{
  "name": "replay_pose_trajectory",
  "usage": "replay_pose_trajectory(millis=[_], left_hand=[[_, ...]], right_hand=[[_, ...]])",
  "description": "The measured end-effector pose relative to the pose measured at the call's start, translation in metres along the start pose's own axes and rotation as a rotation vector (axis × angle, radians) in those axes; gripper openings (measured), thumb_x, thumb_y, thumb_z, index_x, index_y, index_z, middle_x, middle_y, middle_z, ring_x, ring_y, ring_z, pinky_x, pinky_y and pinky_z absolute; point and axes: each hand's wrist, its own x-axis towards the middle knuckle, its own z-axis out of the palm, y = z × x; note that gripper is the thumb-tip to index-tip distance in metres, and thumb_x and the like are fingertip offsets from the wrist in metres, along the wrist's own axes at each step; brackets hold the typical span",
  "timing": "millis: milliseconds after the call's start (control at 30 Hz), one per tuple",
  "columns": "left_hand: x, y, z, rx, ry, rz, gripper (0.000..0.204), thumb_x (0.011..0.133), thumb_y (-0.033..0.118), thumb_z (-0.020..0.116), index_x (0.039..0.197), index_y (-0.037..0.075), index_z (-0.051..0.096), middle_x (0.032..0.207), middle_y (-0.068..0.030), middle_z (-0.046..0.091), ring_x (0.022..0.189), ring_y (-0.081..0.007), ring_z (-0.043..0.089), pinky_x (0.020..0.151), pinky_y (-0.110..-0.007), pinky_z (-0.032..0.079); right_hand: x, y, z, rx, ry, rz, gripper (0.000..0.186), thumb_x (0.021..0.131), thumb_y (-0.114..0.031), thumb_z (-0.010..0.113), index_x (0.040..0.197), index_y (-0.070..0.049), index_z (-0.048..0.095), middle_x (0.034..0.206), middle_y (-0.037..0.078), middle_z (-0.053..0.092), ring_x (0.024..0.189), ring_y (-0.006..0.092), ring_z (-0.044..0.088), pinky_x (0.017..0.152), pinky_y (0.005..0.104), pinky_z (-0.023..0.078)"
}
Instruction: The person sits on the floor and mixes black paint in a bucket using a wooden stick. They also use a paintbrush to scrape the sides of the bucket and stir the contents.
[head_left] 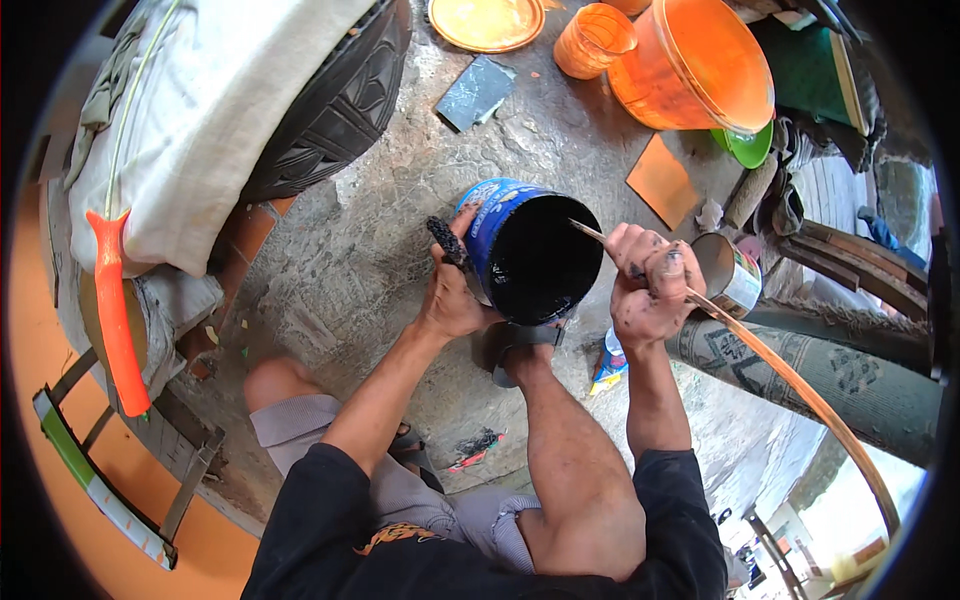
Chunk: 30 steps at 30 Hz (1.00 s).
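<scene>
At the far left an orange-red curved tube (pixel 122 315) hangs on a pale cord, in front of a white cloth (pixel 235 115) draped beside a black, grooved tyre (pixel 335 115). Next comes the person's left hand (pixel 455 295), its fingers grasping the side of a blue paint can (pixel 485 225) and also keeping hold of a stubby, black-coated tool (pixel 447 243), perhaps a brush. The can is in front of the crouching person, tilted so that I can see glossy black liquid (pixel 545 270) inside. Beyond it a grey tile (pixel 477 92) lies on the rough floor. The right hand (pixel 655 280) is clenched around a long wooden stick (pixel 790 375), whose thin tip reaches over the can's mouth. Further off are an orange cup (pixel 592 45) and a large orange bucket (pixel 650 75); just right of that fist an open tin (pixel 745 285) lies tipped, near a rolled patterned mat (pixel 830 375).
</scene>
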Motion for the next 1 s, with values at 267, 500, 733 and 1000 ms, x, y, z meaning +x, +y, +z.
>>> replay_pose_trajectory(millis=[267, 500, 733, 1000], left_hand=[[0.0, 0.001, -0.004, 0.015, -0.058, -0.118, 0.133, 0.06, 0.024, 0.099, 0.158, -0.001, 0.012, 0.148, -0.0235, 0.038, 0.134, -0.0356, 0.05, 0.114, -0.047, 0.041], [0.004, 0.006, -0.006, 0.053, -0.032, -0.1, 0.142, 0.053, 0.035, 0.104, 0.156, 0.002, 0.012, 0.153, -0.0231, 0.037, 0.135, -0.0388, 0.049, 0.112, -0.046, 0.043], [0.001, 0.003, -0.013, 0.241, -0.09, -0.086, 0.14, 0.056, 0.03, 0.102, 0.157, 0.002, 0.01, 0.15, -0.0213, 0.04, 0.135, -0.0336, 0.05, 0.113, -0.046, 0.042], [0.003, 0.004, 0.001, -0.256, -0.015, -0.224, 0.139, 0.054, 0.028, 0.1, 0.159, 0.003, 0.014, 0.148, -0.0176, 0.039, 0.136, -0.0297, 0.046, 0.117, -0.044, 0.037]], right_hand=[[-0.032, 0.009, -0.005, -0.291, 0.043, -0.067, 0.034, 0.1, -0.011, 0.045, 0.07, -0.007, 0.03, 0.054, 0.005, 0.031, 0.046, 0.0148, 0.027, 0.049, 0.0356, 0.028], [-0.056, 0.004, 0.007, -0.245, -0.067, 0.015, 0.026, 0.102, -0.007, 0.044, 0.078, -0.004, 0.033, 0.054, 0.005, 0.031, 0.045, 0.0144, 0.027, 0.048, 0.0372, 0.032], [-0.046, 0.019, 0.028, 0.105, 0.045, 0.161, 0.034, 0.1, -0.013, 0.049, 0.07, -0.007, 0.034, 0.053, 0.003, 0.031, 0.043, 0.0141, 0.03, 0.045, 0.0333, 0.031], [-0.011, 0.035, 0.038, 0.366, 0.139, 0.114, 0.038, 0.103, -0.02, 0.045, 0.07, -0.012, 0.029, 0.054, 0.001, 0.024, 0.045, 0.0135, 0.021, 0.046, 0.0345, 0.025]])
